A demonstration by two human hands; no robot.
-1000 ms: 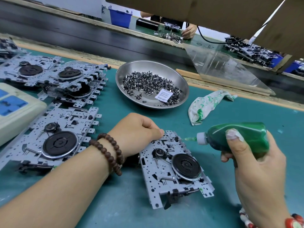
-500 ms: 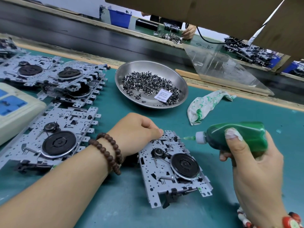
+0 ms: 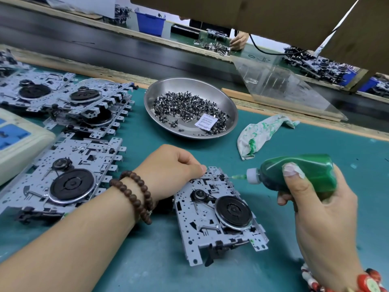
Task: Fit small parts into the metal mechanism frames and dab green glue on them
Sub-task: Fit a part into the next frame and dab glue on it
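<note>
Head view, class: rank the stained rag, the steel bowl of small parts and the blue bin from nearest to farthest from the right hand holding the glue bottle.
Measured from the right hand, whose fingers grip the green glue bottle:
1. Stained rag, just beyond the bottle on the mat.
2. Steel bowl, farther back and to the left.
3. Blue bin, far off across the dark belt.

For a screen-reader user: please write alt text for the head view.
The right hand aims a green glue bottle at a metal mechanism frame steadied by the left hand; behind, a steel bowl holds small parts.
</note>
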